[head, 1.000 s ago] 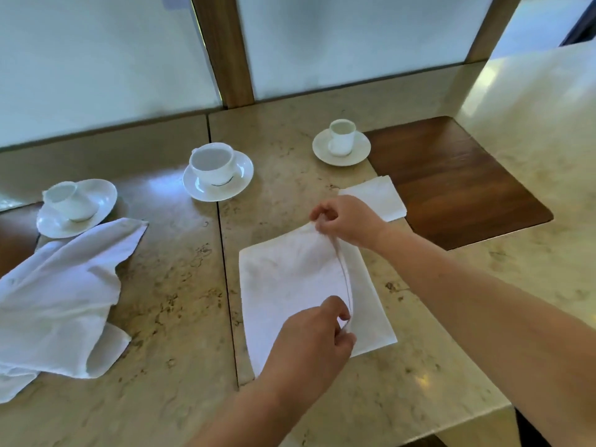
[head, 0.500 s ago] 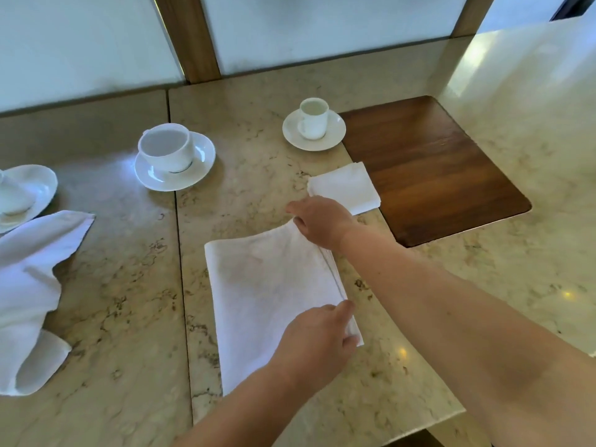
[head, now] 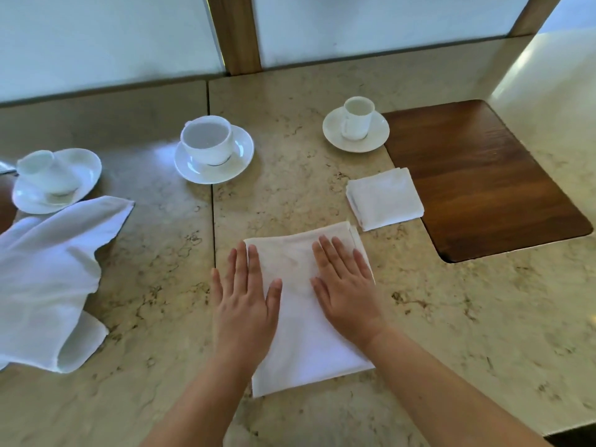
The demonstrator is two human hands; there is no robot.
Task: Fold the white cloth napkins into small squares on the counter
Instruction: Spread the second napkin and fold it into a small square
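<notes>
Straight fingers of the left hand [head: 243, 304] and right hand [head: 346, 290] press flat, gripping nothing, on the half-folded white cloth napkin [head: 300, 321] at lower centre of the beige marble counter [head: 467, 317]. A small folded white square napkin [head: 384, 197] lies just beyond, toward the upper right.

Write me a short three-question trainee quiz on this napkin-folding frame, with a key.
1. True or false: both hands lie flat, fingers straight, on the half-folded napkin.
2. Which item lies nearest the wooden inset? A) the folded square napkin B) the rumpled cloth C) the large cup
3. How many cups on saucers stand on the counter?

Key:
1. True: the left hand and the right hand press flat on it.
2. A: its right edge meets the inset.
3. Three: the large cup, a small cup and a blurred cup at far left.
</notes>
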